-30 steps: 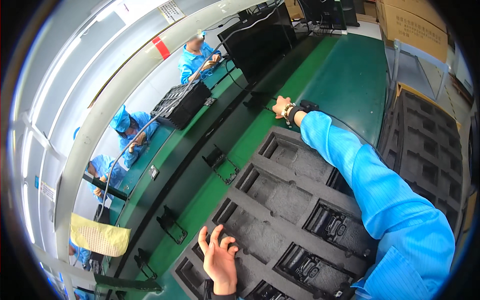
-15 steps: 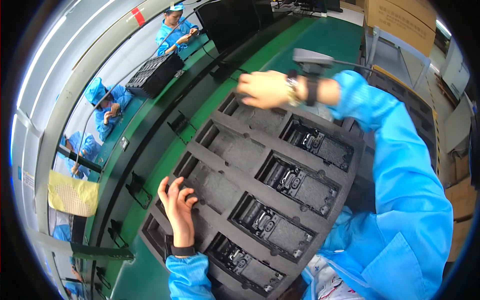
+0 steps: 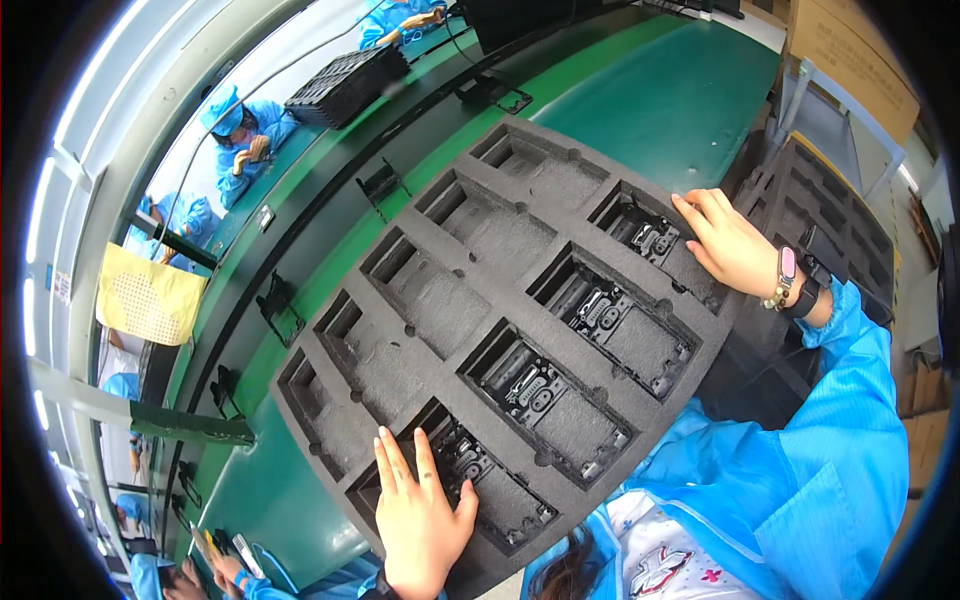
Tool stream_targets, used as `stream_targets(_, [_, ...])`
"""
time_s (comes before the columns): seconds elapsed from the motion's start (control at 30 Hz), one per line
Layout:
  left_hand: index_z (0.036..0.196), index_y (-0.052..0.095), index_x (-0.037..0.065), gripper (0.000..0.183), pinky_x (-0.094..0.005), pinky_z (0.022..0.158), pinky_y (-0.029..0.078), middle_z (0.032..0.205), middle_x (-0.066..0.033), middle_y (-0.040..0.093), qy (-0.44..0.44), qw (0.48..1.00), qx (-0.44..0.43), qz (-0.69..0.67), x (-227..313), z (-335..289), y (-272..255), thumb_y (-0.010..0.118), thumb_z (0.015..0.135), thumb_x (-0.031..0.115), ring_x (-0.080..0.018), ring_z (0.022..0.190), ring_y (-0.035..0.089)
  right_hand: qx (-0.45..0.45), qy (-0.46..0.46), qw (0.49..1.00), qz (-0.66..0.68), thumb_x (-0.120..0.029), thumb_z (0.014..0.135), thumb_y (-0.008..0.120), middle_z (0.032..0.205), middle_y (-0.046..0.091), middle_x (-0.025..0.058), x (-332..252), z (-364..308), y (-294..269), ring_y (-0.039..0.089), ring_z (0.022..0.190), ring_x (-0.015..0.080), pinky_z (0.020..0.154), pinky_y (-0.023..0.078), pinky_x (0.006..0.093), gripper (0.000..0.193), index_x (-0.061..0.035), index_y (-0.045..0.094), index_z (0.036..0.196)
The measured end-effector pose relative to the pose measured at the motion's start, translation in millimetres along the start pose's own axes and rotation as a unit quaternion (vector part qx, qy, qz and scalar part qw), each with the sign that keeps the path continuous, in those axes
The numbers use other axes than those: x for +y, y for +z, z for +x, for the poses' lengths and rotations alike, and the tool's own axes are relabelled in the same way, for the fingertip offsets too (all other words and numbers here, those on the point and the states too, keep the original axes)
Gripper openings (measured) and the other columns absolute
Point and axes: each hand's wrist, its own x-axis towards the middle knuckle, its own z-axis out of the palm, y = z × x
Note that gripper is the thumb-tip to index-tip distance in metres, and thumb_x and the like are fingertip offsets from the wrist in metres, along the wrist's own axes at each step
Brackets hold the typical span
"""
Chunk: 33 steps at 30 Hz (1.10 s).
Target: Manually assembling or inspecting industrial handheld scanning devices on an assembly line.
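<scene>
A large dark grey foam tray (image 3: 497, 290) lies before me, tilted across the view, with two columns of rectangular pockets. Several pockets in the right column hold black plastic frames (image 3: 535, 385) with small fittings at one end; those in the left column show bare foam. My left hand (image 3: 425, 520) rests palm down at the tray's near end, fingers spread over the nearest framed pocket. At the right edge lies my right hand (image 3: 728, 242), fingers stretched out over the farthest framed pocket and partly covering its frame. Neither hand grips anything that I can see.
Beyond the tray runs a green-topped conveyor line with black frames (image 3: 280, 308) spaced along it. Co-workers in blue (image 3: 245, 145) sit on its far side, near stacked black trays (image 3: 345, 88). More foam trays (image 3: 815, 205) stand at right, below a cardboard box (image 3: 850, 65).
My right hand has come from the tray's far end to its right edge. My left hand has moved from the left side to the near end and flattened. The whole view has shifted.
</scene>
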Motion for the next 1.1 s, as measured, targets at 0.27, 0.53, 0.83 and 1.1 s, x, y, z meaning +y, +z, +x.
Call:
stream_targets(0.27, [0.14, 0.044, -0.002, 0.083, -0.0436, 0.095, 0.049, 0.141, -0.0436, 0.03, -0.016, 0.998, -0.052, 0.031, 12.1, 9.5, -15.9, 0.068, 0.072, 0.04, -0.05, 0.133, 0.036, -0.034, -0.027, 0.988, -0.151, -0.006, 0.065, 0.065, 0.08, 0.057, 0.0092, 0.8, 32.6, 2.7, 0.058, 0.08, 0.0254, 0.069, 0.05, 0.0344, 0.024, 0.0002, 0.056, 0.086])
stream_targets(0.53, [0.127, 0.058, 0.008, 0.053, -0.0395, 0.085, 0.056, 0.132, -0.0432, 0.042, -0.006, 0.995, -0.031, 0.099, 6.6, 16.9, -8.6, 0.068, 0.077, 0.023, -0.0477, 0.122, 0.051, -0.014, -0.044, 0.992, -0.12, -0.008, 0.07, 0.071, 0.076, 0.057, 0.0109, 11.7, 40.7, 8.4, 0.061, 0.079, 0.03, 0.068, 0.051, 0.0397, 0.029, -0.003, 0.051, 0.09])
stream_targets(0.83, [0.129, 0.057, 0.006, 0.056, -0.0408, 0.1, 0.047, 0.126, -0.0212, 0.06, 0.089, 0.957, -0.112, -0.254, -57.3, 40.0, -117.0, 0.057, 0.074, 0.0, -0.0353, 0.118, 0.058, -0.112, 0.124, 0.911, 0.377, 0.012, 0.083, 0.035, 0.104, 0.065, 0.0238, 51.0, 85.5, -61.5, 0.072, 0.076, 0.0268, 0.065, 0.062, 0.0328, 0.052, 0.0068, 0.041, 0.134])
stream_targets(1.1, [0.15, 0.024, 0.007, 0.097, -0.045, 0.114, 0.03, 0.16, -0.016, 0.009, 0.116, 0.881, 0.402, -0.223, -76.4, 144.8, -71.7, 0.031, 0.059, -0.026, -0.0367, 0.141, 0.033, -0.031, 0.102, 0.726, 0.679, 0.001, 0.086, 0.042, 0.12, 0.059, 0.0183, -13.1, 216.2, 10.9, 0.069, 0.092, 0.0273, 0.076, 0.06, 0.0355, 0.046, -0.0006, 0.043, 0.132])
